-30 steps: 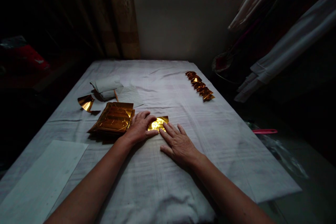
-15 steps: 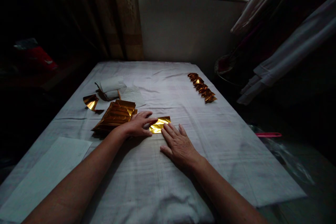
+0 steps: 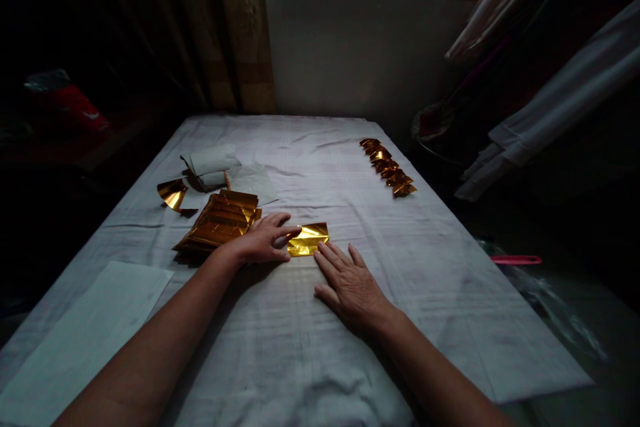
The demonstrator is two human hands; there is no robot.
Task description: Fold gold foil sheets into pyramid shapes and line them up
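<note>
A small rectangle of shiny gold foil paper (image 3: 309,239) lies flat on the cloth-covered table (image 3: 280,347). At its left edge my left hand (image 3: 265,239) rests with fingers apart, the index fingertip touching the sheet. My right hand (image 3: 350,282) lies flat with spread fingers, its fingertips at the sheet's lower right edge. Just left of my left hand sits a stack of gold foil sheets (image 3: 220,220), partly covered by that hand.
A row of folded gold foil pieces (image 3: 387,167) lies at the table's right edge. Behind the stack are a curled gold strip (image 3: 173,195) and pale papers (image 3: 213,160). A white sheet (image 3: 90,340) lies front left. Clothes (image 3: 545,107) hang at the right.
My right hand has slid a little to the right and toward me, uncovering more of the gold foil paper. My left hand has stayed nearly still. The view has shifted slightly.
</note>
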